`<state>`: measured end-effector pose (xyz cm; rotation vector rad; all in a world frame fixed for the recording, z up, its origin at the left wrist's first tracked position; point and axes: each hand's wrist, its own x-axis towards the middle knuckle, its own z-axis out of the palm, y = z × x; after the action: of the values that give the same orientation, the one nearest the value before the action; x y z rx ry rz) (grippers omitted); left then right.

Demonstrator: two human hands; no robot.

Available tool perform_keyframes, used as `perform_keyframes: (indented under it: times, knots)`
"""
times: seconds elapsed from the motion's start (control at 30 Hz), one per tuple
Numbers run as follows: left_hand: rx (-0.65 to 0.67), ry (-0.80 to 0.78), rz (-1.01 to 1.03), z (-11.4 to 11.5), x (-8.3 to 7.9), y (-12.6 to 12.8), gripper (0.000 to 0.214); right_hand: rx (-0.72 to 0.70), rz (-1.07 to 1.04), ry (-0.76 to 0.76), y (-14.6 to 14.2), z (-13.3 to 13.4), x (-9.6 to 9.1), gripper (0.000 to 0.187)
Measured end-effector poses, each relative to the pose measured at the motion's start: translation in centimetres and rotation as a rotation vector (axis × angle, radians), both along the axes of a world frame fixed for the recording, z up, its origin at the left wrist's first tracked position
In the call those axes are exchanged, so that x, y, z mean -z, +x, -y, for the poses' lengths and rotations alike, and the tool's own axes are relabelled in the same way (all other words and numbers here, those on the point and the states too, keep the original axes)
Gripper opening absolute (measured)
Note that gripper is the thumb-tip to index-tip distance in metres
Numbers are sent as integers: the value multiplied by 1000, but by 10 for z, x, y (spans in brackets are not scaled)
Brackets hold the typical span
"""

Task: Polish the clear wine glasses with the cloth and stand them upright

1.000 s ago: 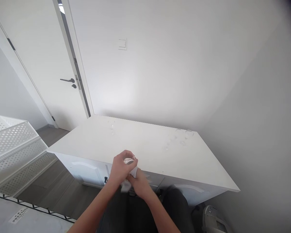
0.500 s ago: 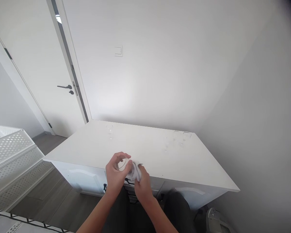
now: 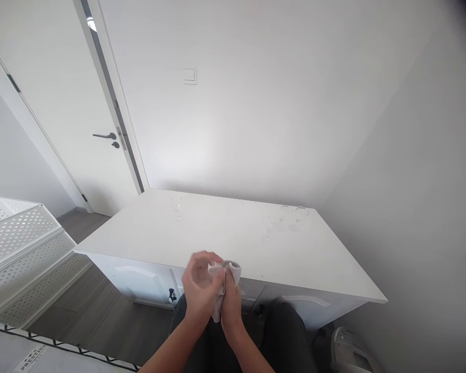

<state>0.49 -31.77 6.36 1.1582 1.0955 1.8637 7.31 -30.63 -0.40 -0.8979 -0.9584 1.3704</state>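
Note:
My left hand [image 3: 197,296] is curled round a clear drinking glass [image 3: 202,271], which is hard to make out between the fingers. In my right hand [image 3: 230,306] is a white cloth [image 3: 235,271], bunched against the glass on its right side. Both hands meet there, above the front edge of the white cabinet top [image 3: 217,228]. Part of the cloth hangs down between my wrists. Most of the glass's lower shape is hidden by fingers and cloth.
A clear stemmed glass [image 3: 177,208] stands at the back left of the cabinet top. Several more clear glasses [image 3: 292,220] stand at the back right, faint against the white. A perforated white rack [image 3: 27,235] is at the left, and a grey appliance [image 3: 351,352] at lower right.
Both hands have moved slightly right and closer together. The cloth now spreads over the glass's right side, and the glass's rim shows less clearly. The view has shifted a little.

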Motion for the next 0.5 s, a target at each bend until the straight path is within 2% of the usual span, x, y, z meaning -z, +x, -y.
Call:
perform_keyframes:
  times: [0.03, 0.1, 0.17, 0.2, 0.27, 0.3, 0.37, 0.4, 0.43, 0.5]
  knots:
    - [-41, -68, 124, -6, 0, 1, 24, 103, -4, -10, -2, 1, 5, 51]
    - [-8, -169, 356, -21, 5, 2, 31, 309, -35, 10, -2, -1, 7, 49]
    - [92, -221, 535, -36, 14, 0, 36, 402, -111, -15, 3, -8, -1, 44]
    - [136, -220, 578, -42, 18, -1, 36, 404, -166, -90, 7, -14, -8, 39]
    - [231, -159, 537, -50, 22, -5, 36, 291, -266, -317, 16, -25, -20, 30]
    - [315, -111, 452, -52, 22, -7, 37, 151, -294, -417, 21, -30, -25, 29]
    - [489, -41, 232, -54, 16, -8, 41, -142, -314, -515, 26, -36, -29, 30]
    - [511, -38, 149, -55, 12, -6, 41, -194, -316, -505, 26, -37, -27, 32]
    - [458, -56, 112, -56, 7, -2, 39, -142, -312, -462, 25, -36, -23, 31]
    - [194, -125, 161, -57, -2, 11, 30, 191, -262, -282, 19, -33, -12, 30]
